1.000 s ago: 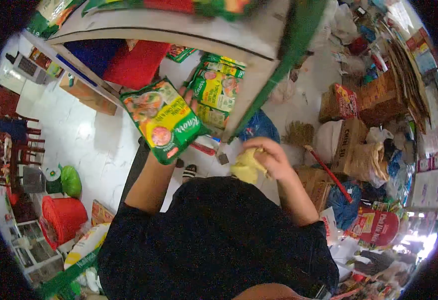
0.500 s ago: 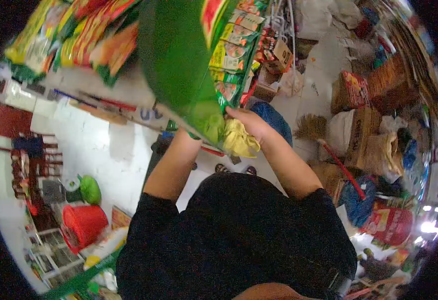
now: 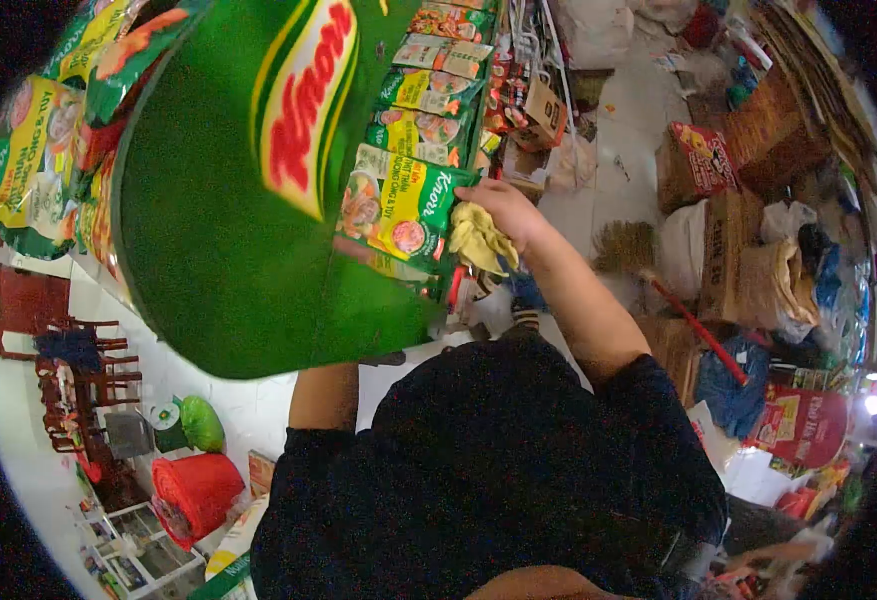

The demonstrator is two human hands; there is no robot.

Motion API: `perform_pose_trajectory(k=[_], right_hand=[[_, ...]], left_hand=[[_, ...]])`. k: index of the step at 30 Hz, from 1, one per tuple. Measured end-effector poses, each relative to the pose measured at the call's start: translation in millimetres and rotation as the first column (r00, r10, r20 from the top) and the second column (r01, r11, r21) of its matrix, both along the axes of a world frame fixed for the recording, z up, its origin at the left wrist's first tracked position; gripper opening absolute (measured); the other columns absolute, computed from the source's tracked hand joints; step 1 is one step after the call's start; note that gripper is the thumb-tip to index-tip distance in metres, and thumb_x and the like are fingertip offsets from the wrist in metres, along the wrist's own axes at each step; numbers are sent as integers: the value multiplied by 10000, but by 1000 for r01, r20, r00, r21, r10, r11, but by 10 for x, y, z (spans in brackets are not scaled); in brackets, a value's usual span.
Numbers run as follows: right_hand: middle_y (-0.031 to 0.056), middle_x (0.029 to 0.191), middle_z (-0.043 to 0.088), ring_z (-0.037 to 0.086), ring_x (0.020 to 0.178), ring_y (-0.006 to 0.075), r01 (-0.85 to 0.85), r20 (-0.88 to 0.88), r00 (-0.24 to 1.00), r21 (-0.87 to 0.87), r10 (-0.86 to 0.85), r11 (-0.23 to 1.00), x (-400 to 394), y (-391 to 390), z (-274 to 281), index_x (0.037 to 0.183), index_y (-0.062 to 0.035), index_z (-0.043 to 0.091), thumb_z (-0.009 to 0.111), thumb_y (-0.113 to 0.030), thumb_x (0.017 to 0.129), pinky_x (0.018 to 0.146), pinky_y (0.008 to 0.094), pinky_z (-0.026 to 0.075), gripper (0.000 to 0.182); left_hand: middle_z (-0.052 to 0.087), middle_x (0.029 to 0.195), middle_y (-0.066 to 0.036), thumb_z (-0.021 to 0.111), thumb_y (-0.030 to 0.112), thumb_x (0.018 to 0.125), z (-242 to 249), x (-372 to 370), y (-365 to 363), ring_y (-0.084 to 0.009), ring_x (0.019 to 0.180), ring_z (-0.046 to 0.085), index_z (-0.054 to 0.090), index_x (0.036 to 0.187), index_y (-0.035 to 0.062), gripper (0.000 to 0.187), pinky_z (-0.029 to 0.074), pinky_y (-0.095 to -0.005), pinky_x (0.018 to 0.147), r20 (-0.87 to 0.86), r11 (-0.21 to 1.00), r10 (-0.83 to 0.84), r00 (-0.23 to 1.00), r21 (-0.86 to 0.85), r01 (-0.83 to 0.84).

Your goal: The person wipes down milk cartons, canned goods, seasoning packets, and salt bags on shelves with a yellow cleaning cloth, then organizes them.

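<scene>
My right hand (image 3: 499,212) is closed round a crumpled yellow cloth (image 3: 482,240), its fingers at the edge of a green and yellow Knorr packet (image 3: 398,207). That packet is at the near end of a row of hanging packets (image 3: 426,90). A large green Knorr panel (image 3: 218,190) stands left of the row and hides my left hand; only the left forearm shows below the panel.
More seasoning packets (image 3: 40,160) hang at the upper left. A red bucket (image 3: 196,495) and a green bag (image 3: 201,423) stand on the floor at the left. Cardboard boxes (image 3: 728,255), a broom (image 3: 623,248) and a red-handled stick (image 3: 696,332) are at the right.
The green panel now shows its Knorr face and covers more of the left side. My left hand has gone out of sight behind it. My right hand, with the cloth, is now against the nearest packet.
</scene>
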State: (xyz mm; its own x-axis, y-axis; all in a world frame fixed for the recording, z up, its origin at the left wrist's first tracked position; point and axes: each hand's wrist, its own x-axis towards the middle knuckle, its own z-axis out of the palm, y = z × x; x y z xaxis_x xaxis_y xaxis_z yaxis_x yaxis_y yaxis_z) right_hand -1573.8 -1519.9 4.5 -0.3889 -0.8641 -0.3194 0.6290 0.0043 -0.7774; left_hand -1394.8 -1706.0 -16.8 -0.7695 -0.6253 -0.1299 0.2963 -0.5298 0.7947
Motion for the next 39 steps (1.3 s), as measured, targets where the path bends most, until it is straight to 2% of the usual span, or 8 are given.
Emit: perform_pose_trajectory(k=[2, 4, 12, 14, 22, 27, 31, 39], right_hand=[[154, 794, 631, 629, 724, 256, -6, -416, 905, 184, 83, 983, -174, -169, -160, 916, 4, 574, 653, -317, 766, 644, 360, 506, 363], [186, 836, 631, 625, 798, 314, 59, -842, 412, 405, 348, 912, -341, -305, -131, 964, -7, 570, 636, -362, 760, 698, 400, 499, 415], [184, 992, 601, 620, 820, 339, 322, -947, -95, 262, 307, 910, -1113, -529, -91, 1121, -115, 511, 577, -281, 778, 657, 451, 503, 387], [182, 1028, 579, 626, 791, 329, 375, -887, -226, 302, 402, 876, -1333, -729, -64, 1195, -180, 478, 517, -228, 810, 619, 433, 509, 390], [128, 1242, 477, 636, 769, 320, 255, -778, -570, 138, 265, 957, -1757, -1252, -276, 1298, -287, 392, 352, -147, 867, 604, 410, 514, 455], [128, 960, 623, 612, 860, 303, 217, -854, -334, 343, 400, 914, -1823, -1119, -151, 1143, -206, 564, 494, -271, 834, 698, 407, 503, 323], [137, 885, 630, 616, 787, 319, 131, -949, -315, -7, 34, 991, -1857, -1037, -248, 1105, -180, 590, 546, -244, 803, 676, 408, 498, 311], [188, 957, 614, 606, 881, 319, 27, -970, 120, -211, -213, 977, -767, -407, 288, 1014, -60, 628, 510, 45, 663, 788, 363, 481, 385]], left_hand=[[383, 1315, -112, 438, 281, 886, 15, 120, -118, -246, 1204, 391, 375, 1281, 73, 451, 370, -383, 958, 82, 993, 70, 994, -105, -61], [389, 1309, -111, 439, 270, 887, 6, 269, -228, -243, 1200, 396, 380, 1277, 72, 441, 377, -379, 952, 169, 967, 176, 970, -216, -137], [431, 1250, -105, 444, 192, 889, 347, 408, 498, -233, 1186, 415, 395, 1246, 50, 388, 409, -371, 916, 333, 717, 625, 706, -604, -349], [455, 1214, -110, 426, 149, 898, 182, 602, 546, -233, 1120, 475, 418, 1200, 27, 325, 433, -377, 875, 372, 580, 617, 694, -811, -81], [480, 1173, -118, 422, 273, 926, 122, 877, 831, -242, 1054, 516, 446, 1164, 21, 347, 440, -373, 830, 452, 609, 734, 507, -768, -197], [486, 1166, -132, 430, 304, 924, 459, 647, 1019, -243, 1038, 520, 458, 1145, 10, 369, 439, -364, 822, 482, 777, 618, 621, -492, -392], [473, 1204, -143, 434, 304, 920, 298, 551, 829, -245, 1052, 516, 456, 1157, 6, 381, 427, -380, 874, 139, 824, 485, 864, -404, -398], [434, 1278, -145, 525, 512, 808, 432, -361, 646, -292, 1069, 518, 421, 1242, 59, 636, 437, -451, 898, 127, 998, 21, 992, -62, -13]])
